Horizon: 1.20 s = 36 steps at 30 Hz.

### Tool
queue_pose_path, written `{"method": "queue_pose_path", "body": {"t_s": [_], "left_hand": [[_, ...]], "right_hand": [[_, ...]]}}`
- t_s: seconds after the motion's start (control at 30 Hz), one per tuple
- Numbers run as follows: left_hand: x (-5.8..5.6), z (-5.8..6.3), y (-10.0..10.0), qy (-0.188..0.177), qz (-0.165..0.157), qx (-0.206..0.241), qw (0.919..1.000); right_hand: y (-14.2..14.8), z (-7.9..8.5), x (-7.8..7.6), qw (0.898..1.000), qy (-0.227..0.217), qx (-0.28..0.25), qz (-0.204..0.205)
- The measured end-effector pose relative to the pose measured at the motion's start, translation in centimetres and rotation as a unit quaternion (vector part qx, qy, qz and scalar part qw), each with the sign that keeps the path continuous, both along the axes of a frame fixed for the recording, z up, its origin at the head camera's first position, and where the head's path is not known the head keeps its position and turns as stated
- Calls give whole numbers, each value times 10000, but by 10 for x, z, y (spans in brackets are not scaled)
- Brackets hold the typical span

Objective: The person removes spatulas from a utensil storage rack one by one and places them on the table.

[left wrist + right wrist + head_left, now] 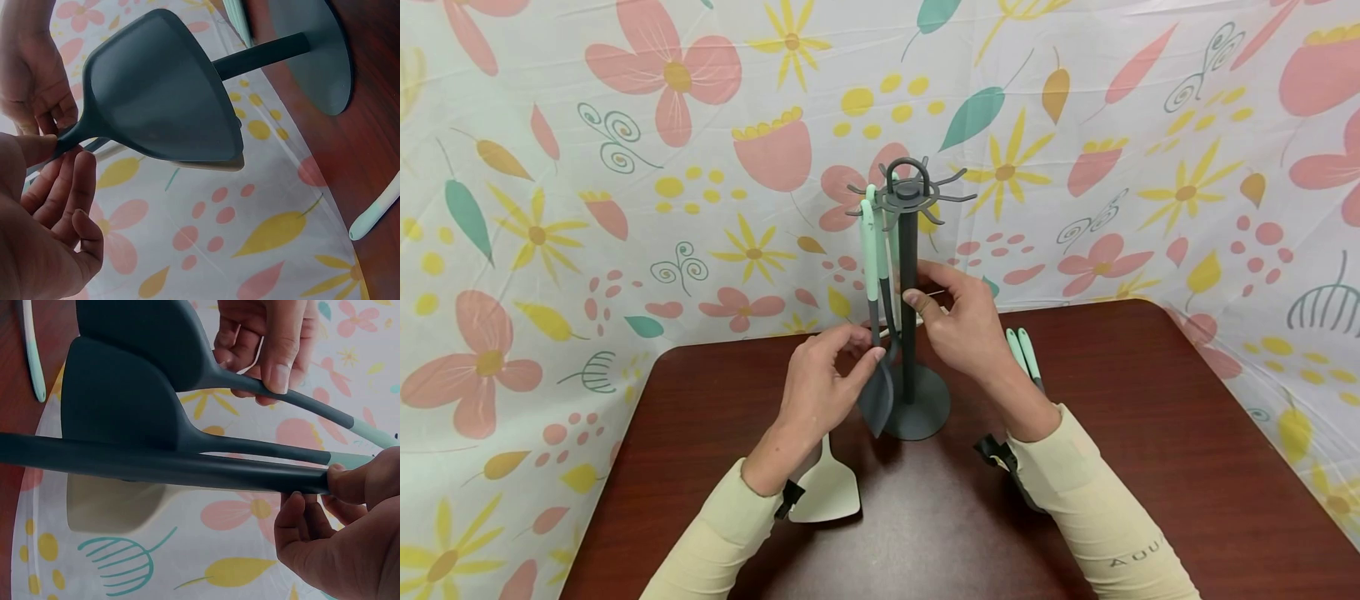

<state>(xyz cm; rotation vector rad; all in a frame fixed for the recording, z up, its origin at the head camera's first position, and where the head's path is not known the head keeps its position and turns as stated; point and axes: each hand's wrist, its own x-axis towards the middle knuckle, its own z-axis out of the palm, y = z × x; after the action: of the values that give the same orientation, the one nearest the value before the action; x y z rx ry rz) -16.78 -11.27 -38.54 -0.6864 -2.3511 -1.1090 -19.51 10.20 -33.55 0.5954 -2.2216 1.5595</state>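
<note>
My left hand (823, 375) pinches the thin shaft of a dark turner (156, 94) with a mint handle (869, 250), its tip up at the hook ring of the utensil stand (907, 292). The stand's dark pole (250, 472) is held by my right hand (958, 317), thumb in front and fingers behind. A second dark turner (119, 400) and a cream turner (112, 503) hang on the stand beside the held one. In the left wrist view, the held turner's wide blade covers most of the cream one.
Another cream turner (827, 492) lies on the brown table (700, 442), partly under my left wrist. Mint-handled utensils (1024, 354) lie at the right, mostly hidden by my right forearm. A flower-patterned cloth (700, 233) hangs behind the table. Several hooks (955, 198) project rightward from the stand's top.
</note>
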Motion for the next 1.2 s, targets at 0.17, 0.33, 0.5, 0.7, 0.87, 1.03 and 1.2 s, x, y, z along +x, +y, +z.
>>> {"method": "queue_pose_path", "body": {"t_s": [0.17, 0.33, 0.5, 0.7, 0.87, 1.03, 1.2], "left_hand": [[0, 0, 0, 34, -28, 40, 10000], [1, 0, -1, 67, -25, 67, 10000], [3, 1, -2, 146, -27, 127, 9998], [4, 2, -3, 160, -48, 167, 9997], [6, 2, -4, 147, -57, 201, 9997], [6, 2, -5, 94, -45, 202, 9997], [7, 2, -6, 73, -53, 190, 9998]], "right_hand": [[0, 0, 0, 10000, -3, 32, -18], [0, -1, -1, 10000, 3, 60, -49], [0, 0, -1, 9999, 26, 84, -48], [-1, 1, 0, 9999, 58, 108, -60], [-1, 1, 0, 9999, 59, 97, -61], [-1, 0, -1, 9999, 43, 93, -70], [0, -1, -1, 10000, -4, 43, -57]]}}
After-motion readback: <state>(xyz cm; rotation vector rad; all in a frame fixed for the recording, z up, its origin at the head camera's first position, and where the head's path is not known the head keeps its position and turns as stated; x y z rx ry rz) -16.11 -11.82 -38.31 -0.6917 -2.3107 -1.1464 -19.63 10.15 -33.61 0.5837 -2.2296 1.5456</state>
